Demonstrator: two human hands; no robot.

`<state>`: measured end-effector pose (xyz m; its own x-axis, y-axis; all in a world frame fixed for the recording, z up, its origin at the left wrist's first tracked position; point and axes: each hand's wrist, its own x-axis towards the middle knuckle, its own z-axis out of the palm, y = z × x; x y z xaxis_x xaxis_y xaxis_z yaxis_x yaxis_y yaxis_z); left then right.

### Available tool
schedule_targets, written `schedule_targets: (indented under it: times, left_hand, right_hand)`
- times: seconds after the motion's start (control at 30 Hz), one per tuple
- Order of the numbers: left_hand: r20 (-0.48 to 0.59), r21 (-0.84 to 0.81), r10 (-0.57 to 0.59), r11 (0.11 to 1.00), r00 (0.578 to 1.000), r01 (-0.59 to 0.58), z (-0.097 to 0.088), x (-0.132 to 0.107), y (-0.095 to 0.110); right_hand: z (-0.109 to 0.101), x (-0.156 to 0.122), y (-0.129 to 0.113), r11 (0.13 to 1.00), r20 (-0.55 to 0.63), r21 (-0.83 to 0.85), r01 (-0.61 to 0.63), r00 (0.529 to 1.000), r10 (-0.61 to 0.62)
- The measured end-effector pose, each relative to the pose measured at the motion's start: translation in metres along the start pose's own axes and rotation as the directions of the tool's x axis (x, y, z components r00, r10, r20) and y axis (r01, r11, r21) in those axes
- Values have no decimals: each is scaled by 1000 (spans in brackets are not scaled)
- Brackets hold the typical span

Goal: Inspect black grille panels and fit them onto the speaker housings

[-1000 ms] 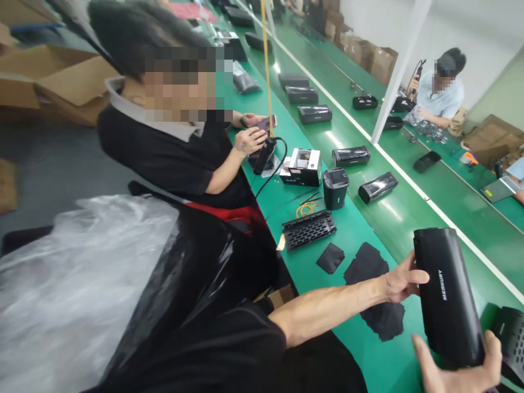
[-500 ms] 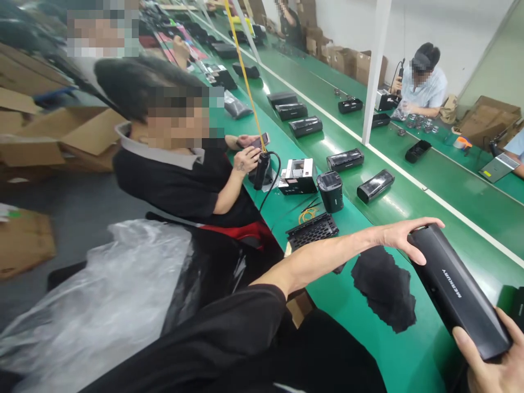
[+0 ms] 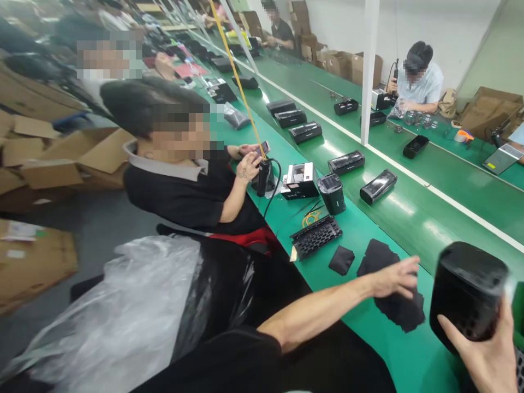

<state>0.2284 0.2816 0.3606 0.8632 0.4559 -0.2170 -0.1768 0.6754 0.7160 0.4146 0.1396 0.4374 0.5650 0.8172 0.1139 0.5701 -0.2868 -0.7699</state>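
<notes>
My right hand [image 3: 489,349] grips a black speaker housing [image 3: 460,278] at the lower right, thumb on the near side and fingers round the far side. The glossy box is turned so that one rounded end faces up. To its left my left hand [image 3: 397,278] is open, its fingers apart and nothing held. It hovers over or touches a loose pile of thin black sheets [image 3: 374,256]; I cannot tell which. A smaller black square piece [image 3: 341,260] lies beside the pile on the green bench [image 3: 311,267].
A perforated black panel [image 3: 317,237], yellow bands [image 3: 311,218], an upright black housing [image 3: 332,194] and a small machine [image 3: 301,180] stand along the bench. Housings [image 3: 379,186] line the green belt. A seated co-worker [image 3: 176,185] is at left, near a hanging screwdriver [image 3: 262,177].
My left hand has let go of the speaker housing and moved left over the black sheets. My right hand has turned the housing end up, hiding its lettering.
</notes>
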Motion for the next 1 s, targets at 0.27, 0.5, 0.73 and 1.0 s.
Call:
schedule_targets:
  times: [0.27,0.5,0.73,1.0]
  left_hand:
    - [-68,494,181,861,981,-124,11,-16,46]
    - [-107,427,147,900,983,-89,-4,-26,35]
    - [-153,300,203,942,967,-150,-10,-45,46]
    - [-216,354,125,934,968,-42,-15,-38,43]
  right_hand:
    - [3,0,12,686,311,-518,511,859,-406]
    - [0,-6,33,851,306,-289,438,885,-351]
    - [-12,-37,53,969,216,192,-154,970,112]
    - [13,-53,49,787,180,471,-398,917,356]
